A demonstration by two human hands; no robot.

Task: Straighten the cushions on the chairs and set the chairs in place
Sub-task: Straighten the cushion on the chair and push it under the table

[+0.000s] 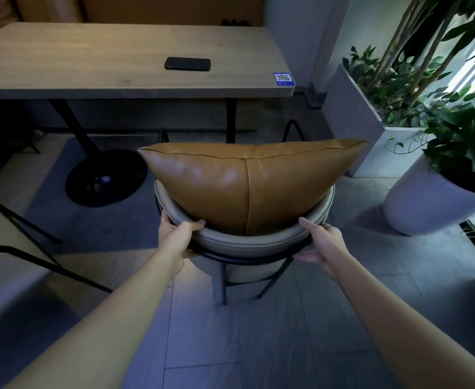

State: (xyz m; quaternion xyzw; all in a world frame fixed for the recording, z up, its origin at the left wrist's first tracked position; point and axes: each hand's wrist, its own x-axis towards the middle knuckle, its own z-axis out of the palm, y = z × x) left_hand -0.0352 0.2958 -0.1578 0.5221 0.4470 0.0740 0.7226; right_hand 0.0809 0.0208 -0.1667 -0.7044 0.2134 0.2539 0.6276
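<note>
Both hands are gripping the curved grey backrest of the chair (247,242), the left hand (178,234) wrapping its left end and the right hand (322,242) closing over its right end, thumbs on top. A tan leather cushion (247,183) is standing upright against the backrest. The chair is facing the wooden table (90,57), apparently not yet tucked under it; a black phone (187,64) is lying on top.

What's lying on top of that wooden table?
On the wooden table lie a black phone, flat near the middle, and a blue QR-code sticker at its near right corner. The rest of the visible top is bare; its left end runs out of view.
</note>
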